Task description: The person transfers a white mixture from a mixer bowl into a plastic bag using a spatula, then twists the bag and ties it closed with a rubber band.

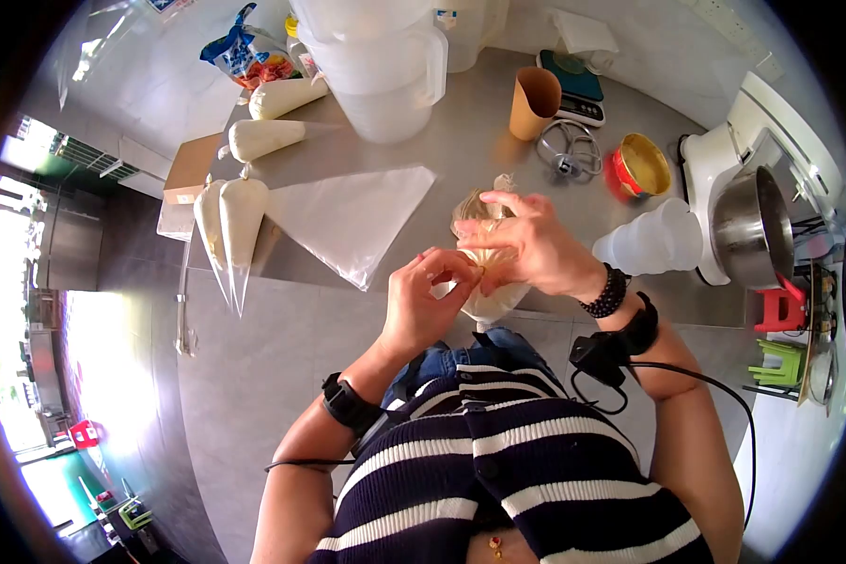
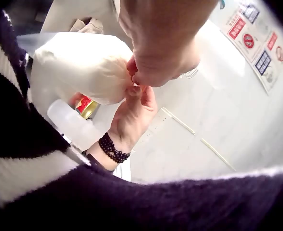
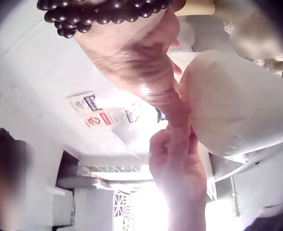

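Note:
A filled piping bag (image 1: 498,303) with cream-coloured contents hangs at the counter's front edge, its gathered neck between both hands. My left hand (image 1: 430,296) pinches that neck, thumb against fingertips. From the other side my right hand (image 1: 545,246) pinches the same spot, its other fingers spread. In the left wrist view the piping bag (image 2: 79,65) bulges beside the meeting fingertips, where a thin reddish strand shows. The right wrist view has the full bag (image 3: 242,103) close to the fingers, which partly hide its neck. Behind the right hand lies a knotted clear bag (image 1: 470,205).
Several filled piping bags (image 1: 244,216) lie at the counter's left, near a flat clear piping bag (image 1: 348,216). Large plastic jugs (image 1: 376,85) stand behind. Rightward are a brown cup (image 1: 536,101), whisk attachment (image 1: 571,150), opened can (image 1: 642,164), clear cups (image 1: 656,240) and a mixer (image 1: 714,188).

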The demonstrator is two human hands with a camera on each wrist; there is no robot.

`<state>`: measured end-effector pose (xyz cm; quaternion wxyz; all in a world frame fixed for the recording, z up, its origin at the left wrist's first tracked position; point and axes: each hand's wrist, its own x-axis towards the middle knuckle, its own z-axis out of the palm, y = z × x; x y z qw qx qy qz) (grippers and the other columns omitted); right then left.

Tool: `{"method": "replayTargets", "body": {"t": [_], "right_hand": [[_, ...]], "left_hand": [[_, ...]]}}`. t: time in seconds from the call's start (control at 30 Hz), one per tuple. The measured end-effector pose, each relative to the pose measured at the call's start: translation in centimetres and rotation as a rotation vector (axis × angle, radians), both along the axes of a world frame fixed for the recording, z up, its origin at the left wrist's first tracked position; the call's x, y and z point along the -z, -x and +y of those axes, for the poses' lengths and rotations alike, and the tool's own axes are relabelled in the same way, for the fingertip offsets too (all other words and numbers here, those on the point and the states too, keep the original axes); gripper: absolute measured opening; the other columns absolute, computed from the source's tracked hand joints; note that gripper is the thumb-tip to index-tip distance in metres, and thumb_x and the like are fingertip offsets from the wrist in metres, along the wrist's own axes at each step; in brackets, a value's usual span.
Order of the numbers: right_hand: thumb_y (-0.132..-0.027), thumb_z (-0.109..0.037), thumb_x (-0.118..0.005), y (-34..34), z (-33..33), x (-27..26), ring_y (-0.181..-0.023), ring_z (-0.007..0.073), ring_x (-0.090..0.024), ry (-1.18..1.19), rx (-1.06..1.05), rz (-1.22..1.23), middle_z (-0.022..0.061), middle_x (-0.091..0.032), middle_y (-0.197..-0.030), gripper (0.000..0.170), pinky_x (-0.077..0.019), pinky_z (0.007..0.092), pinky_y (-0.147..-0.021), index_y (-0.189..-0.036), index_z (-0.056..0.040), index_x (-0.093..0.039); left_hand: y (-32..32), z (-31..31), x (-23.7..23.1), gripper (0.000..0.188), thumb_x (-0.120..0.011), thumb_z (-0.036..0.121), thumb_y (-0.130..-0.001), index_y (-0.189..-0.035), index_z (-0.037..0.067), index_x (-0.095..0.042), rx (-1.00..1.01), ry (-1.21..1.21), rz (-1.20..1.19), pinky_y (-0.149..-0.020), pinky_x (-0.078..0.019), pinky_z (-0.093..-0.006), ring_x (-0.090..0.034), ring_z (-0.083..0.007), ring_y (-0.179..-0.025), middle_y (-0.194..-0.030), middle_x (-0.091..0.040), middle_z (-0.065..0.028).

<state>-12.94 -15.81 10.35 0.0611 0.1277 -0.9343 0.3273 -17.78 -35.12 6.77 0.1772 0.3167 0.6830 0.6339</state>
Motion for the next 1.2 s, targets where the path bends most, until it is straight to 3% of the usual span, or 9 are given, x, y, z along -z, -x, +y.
{"method": "replayTargets", "body": {"t": [0.37,0.4,0.47,0.6,0.7,0.83,0.97,1.1,1.2], "right_hand": [[-0.066,-0.023,-0.076,-0.5,-2.4,1.5,-0.102,0.017,-0.048,0.081,0.052,0.022,-0.0067,-0.067,-0.089,0.022,-0.0276,0.0359,-0.093,-0.087,-0.0155,-0.071],[-0.066,-0.021,-0.075,-0.5,-2.3,1.7,-0.098,0.0197,-0.049,0.076,0.042,0.025,-0.0016,-0.063,-0.09,0.021,-0.0315,0.0364,-0.088,-0.087,-0.0158,-0.071],[-0.066,-0.019,-0.074,-0.4,-2.1,1.9,-0.089,0.0251,-0.052,0.067,0.022,0.032,0.0087,-0.056,-0.092,0.02,-0.0393,0.0374,-0.08,-0.086,-0.0164,-0.072],[-0.068,-0.013,-0.074,-0.5,-2.3,1.7,-0.096,0.0176,-0.048,0.155,0.052,0.022,-0.0049,-0.066,-0.083,0.011,-0.0337,0.0351,-0.089,-0.078,-0.0136,-0.07],[-0.069,-0.011,-0.073,-0.6,-2.3,2.0,-0.095,0.0167,-0.047,0.292,0.08,-0.032,-0.0058,-0.066,-0.082,0.009,-0.0369,0.032,-0.086,-0.078,-0.0131,-0.07],[-0.07,-0.004,-0.072,-0.8,-1.3,3.4,-0.091,0.0144,-0.044,0.509,0.125,-0.038,-0.0039,-0.065,-0.08,0.011,-0.0395,0.0267,-0.079,-0.079,-0.0101,-0.07],[-0.07,-0.001,-0.071,-1.4,-2.6,1.8,-0.085,0.0135,-0.045,0.659,0.17,0.021,0.0008,-0.063,-0.075,0.011,-0.0397,0.0264,-0.073,-0.08,-0.0063,-0.069],[-0.073,-0.001,-0.072,-1.4,-2.7,0.9,-0.074,0.0137,-0.047,0.667,0.219,0.105,0.002,-0.057,-0.071,0.007,-0.0387,0.0275,-0.07,-0.079,-0.0016,-0.068],[-0.076,-0.005,-0.072,-1.4,-2.9,0.9,-0.064,0.0095,-0.045,0.731,0.325,0.064,0.0008,-0.055,-0.071,0.008,-0.0374,0.023,-0.059,-0.08,0.0,-0.068]], "left_hand": [[0.2,-1.1,-1.8,0.02,-0.066,-0.006,-0.075,-0.093,0.003,-0.068,-0.125,0.102,0.287,-0.062,-0.0523,-0.0268,-0.063,-0.0174,-0.073,-0.084,-0.062,-0.0079],[0.5,-1.3,-2.3,0.021,-0.065,-0.002,-0.077,-0.096,0.006,-0.068,-0.133,0.096,0.088,-0.059,-0.0498,-0.0284,-0.061,-0.0178,-0.071,-0.084,-0.061,-0.0079],[2.0,-1.1,-2.9,0.024,-0.066,-0.001,-0.075,-0.097,0.011,-0.069,-0.066,0.14,0.41,-0.061,-0.0498,-0.0303,-0.059,-0.0203,-0.071,-0.087,-0.057,-0.0071],[3.8,-1.0,-4.2,0.027,-0.068,0.0,-0.068,-0.092,0.012,-0.068,0.199,0.3,0.671,-0.064,-0.0498,-0.0333,-0.058,-0.0236,-0.077,-0.088,-0.053,-0.0055],[4.4,-0.8,-4.6,0.024,-0.066,0.0,-0.062,-0.084,0.009,-0.066,0.268,0.196,0.657,-0.068,-0.0483,-0.0339,-0.056,-0.0244,-0.081,-0.089,-0.054,-0.0047],[4.2,-1.8,-3.3,0.016,-0.065,0.002,-0.061,-0.076,0.006,-0.06,0.486,0.11,0.24,-0.073,-0.0446,-0.0324,-0.054,-0.0242,-0.079,-0.077,-0.057,-0.0047],[4.2,-1.5,-3.5,0.003,-0.062,0.006,-0.075,-0.078,0.006,-0.062,0.208,0.274,0.149,-0.073,-0.0459,-0.0329,-0.059,-0.0261,-0.069,-0.073,-0.061,-0.0095],[5.8,-2.2,-5.2,0.009,-0.064,0.015,-0.082,-0.077,0.008,-0.061,0.256,0.553,0.885,-0.064,-0.0421,-0.0305,-0.057,-0.0155,-0.059,-0.064,-0.059,-0.0033],[5.5,-2.0,-4.4,0.022,-0.07,0.029,-0.076,-0.073,0.011,-0.057,0.192,0.452,0.86,-0.062,-0.0402,-0.0305,-0.055,-0.0167,-0.055,-0.056,-0.054,0.0002]]}}
